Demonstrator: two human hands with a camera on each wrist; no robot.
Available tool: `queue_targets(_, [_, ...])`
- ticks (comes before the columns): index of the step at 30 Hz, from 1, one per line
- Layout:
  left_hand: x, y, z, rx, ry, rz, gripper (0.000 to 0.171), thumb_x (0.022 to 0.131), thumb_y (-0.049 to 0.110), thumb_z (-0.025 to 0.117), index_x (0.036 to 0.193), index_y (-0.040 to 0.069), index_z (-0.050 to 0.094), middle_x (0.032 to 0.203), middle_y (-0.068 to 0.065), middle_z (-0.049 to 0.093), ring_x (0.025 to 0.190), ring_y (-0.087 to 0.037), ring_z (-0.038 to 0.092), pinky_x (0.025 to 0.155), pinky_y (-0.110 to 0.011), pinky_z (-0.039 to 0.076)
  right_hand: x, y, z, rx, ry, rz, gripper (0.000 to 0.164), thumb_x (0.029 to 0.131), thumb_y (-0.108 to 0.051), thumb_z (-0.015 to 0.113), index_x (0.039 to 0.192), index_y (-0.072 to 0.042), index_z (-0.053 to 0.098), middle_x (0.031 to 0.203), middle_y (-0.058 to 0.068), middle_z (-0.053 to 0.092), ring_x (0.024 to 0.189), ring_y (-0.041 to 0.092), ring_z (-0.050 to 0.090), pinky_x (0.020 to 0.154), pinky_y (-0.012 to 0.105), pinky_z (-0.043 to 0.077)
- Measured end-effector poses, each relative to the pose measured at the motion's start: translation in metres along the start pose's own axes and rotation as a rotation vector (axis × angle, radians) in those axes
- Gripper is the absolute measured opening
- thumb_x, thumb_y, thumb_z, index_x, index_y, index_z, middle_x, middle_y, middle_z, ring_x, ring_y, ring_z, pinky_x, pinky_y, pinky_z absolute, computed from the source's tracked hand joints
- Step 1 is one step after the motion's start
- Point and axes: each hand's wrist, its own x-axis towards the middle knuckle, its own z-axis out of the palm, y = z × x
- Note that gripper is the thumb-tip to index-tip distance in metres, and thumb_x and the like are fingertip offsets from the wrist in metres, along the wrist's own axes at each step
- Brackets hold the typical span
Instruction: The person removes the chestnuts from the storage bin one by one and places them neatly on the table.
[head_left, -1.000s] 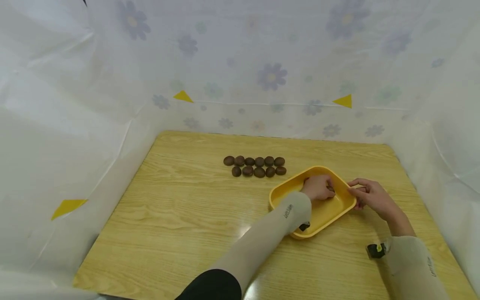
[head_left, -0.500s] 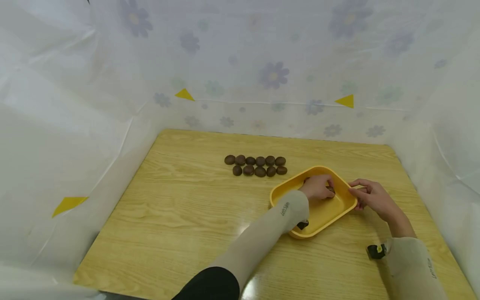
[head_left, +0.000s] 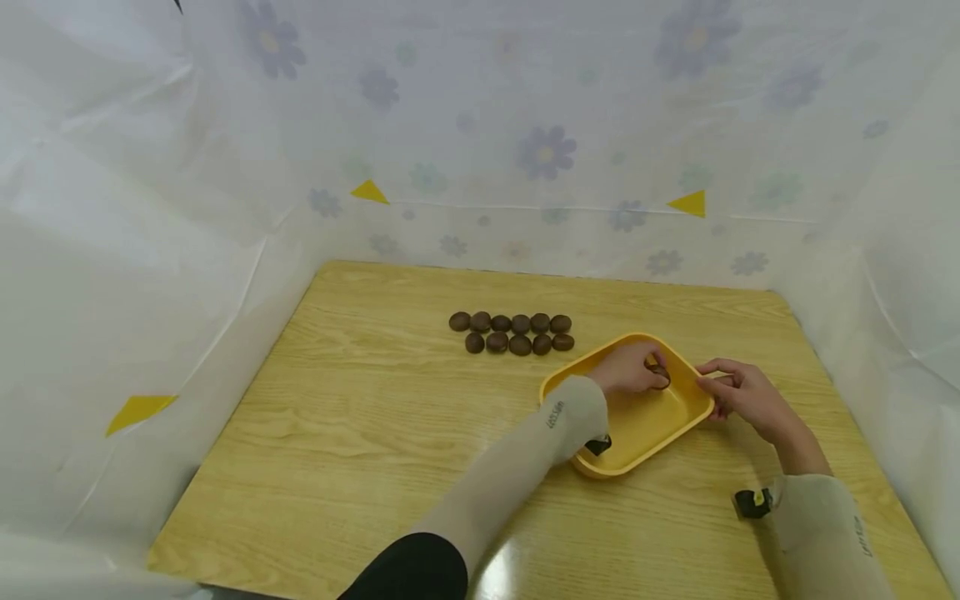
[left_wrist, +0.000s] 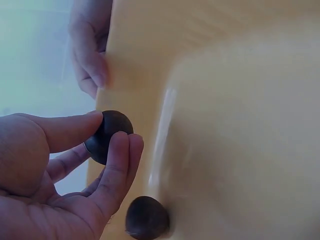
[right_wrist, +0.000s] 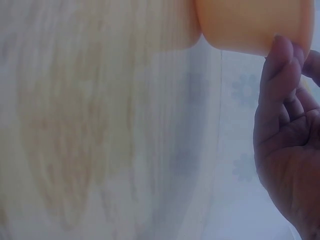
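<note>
A yellow plastic tub (head_left: 652, 433) sits angled on the table. My left hand (head_left: 628, 368) reaches into it and pinches a dark brown chestnut (left_wrist: 116, 122) between thumb and fingertips. Another chestnut (left_wrist: 146, 218) lies in the tub by its wall, seen in the left wrist view and hidden by the hand in the head view. My right hand (head_left: 750, 400) grips the tub's right corner rim with thumb and fingers; in the right wrist view its fingertips (right_wrist: 282, 50) meet the orange-looking wall. Two neat rows of chestnuts (head_left: 520, 344) lie on the table just beyond the tub's left side.
The wood-grain table (head_left: 360, 433) has white flower-printed sheeting (head_left: 465, 167) behind it and plain white sheeting at both sides. Yellow triangular pieces (head_left: 370, 192) are stuck to the sheeting. A small black device (head_left: 752, 503) hangs at the right wrist.
My left hand has drawn slightly back to the left inside the tub, and the chestnut shows more plainly between its fingertips. The right hand, the tub and the rows stay put.
</note>
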Motion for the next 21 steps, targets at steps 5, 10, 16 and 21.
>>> queue_targets(5, [-0.005, 0.003, -0.007, -0.062, -0.024, 0.006, 0.016, 0.100, 0.021, 0.072, 0.112, 0.019, 0.063, 0.104, 0.005, 0.065, 0.081, -0.010, 0.064, 0.067, -0.021, 0.054, 0.000, 0.000, 0.001, 0.012, -0.001, 0.000, 0.038, 0.110, -0.019, 0.054, 0.133, 0.012, 0.055, 0.072, 0.009, 0.071, 0.059, 0.030, 0.066, 0.056, 0.039, 0.060])
queue_targets(10, [-0.018, 0.005, -0.019, -0.170, -0.034, 0.007, 0.015, 0.101, 0.019, 0.071, 0.113, 0.019, 0.062, 0.096, 0.003, 0.066, 0.092, -0.023, 0.073, 0.075, -0.030, 0.060, -0.001, -0.001, 0.001, 0.011, 0.000, 0.002, 0.039, 0.110, -0.019, 0.054, 0.132, 0.012, 0.055, 0.071, 0.009, 0.070, 0.058, 0.030, 0.066, 0.056, 0.038, 0.060])
queue_targets(16, [-0.034, -0.005, -0.041, -0.182, -0.012, 0.075, 0.018, 0.102, 0.021, 0.069, 0.118, 0.019, 0.061, 0.100, 0.002, 0.062, 0.095, -0.029, 0.072, 0.073, -0.027, 0.058, -0.001, -0.001, 0.001, 0.009, 0.002, 0.002, 0.040, 0.110, -0.021, 0.054, 0.133, 0.011, 0.055, 0.072, 0.007, 0.070, 0.059, 0.029, 0.066, 0.057, 0.038, 0.060])
queue_targets(21, [-0.047, -0.023, -0.060, -0.185, 0.016, 0.110, 0.017, 0.103, 0.023, 0.067, 0.119, 0.021, 0.062, 0.109, 0.001, 0.062, 0.093, -0.024, 0.067, 0.072, -0.026, 0.053, -0.002, 0.001, 0.002, 0.016, 0.005, -0.010, 0.039, 0.110, -0.019, 0.054, 0.133, 0.013, 0.054, 0.073, 0.010, 0.070, 0.059, 0.029, 0.066, 0.056, 0.039, 0.060])
